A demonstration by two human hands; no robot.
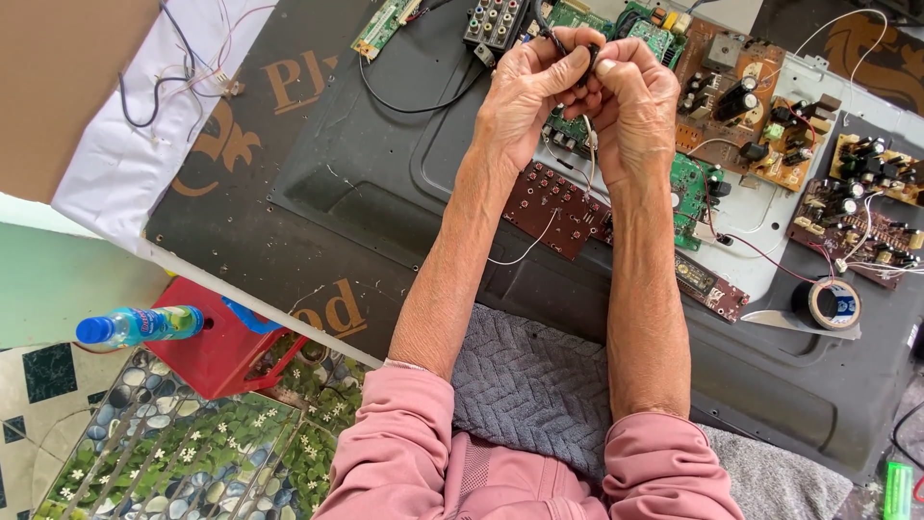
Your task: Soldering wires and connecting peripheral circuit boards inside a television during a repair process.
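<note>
Left hand (527, 91) and right hand (630, 96) are raised together over the opened TV back panel (385, 183). Both grips are pinched shut on a thin black wire (547, 31), held between the fingertips (589, 60) at top centre. Circuit boards (741, 106) are spread just beyond the hands. A tape roll (834, 302) is seen well right; a blue-capped bottle (140, 325) lies on a red stool (217, 351) lower left.

Bare circuit boards (741, 106) crowd the far right of the dark panel (385, 183), a tape roll (833, 302) near its right edge. Off the left edge, a blue-capped bottle (140, 325) lies on a red stool (226, 351). Bottom right corner, possibly a green lighter (897, 491).
</note>
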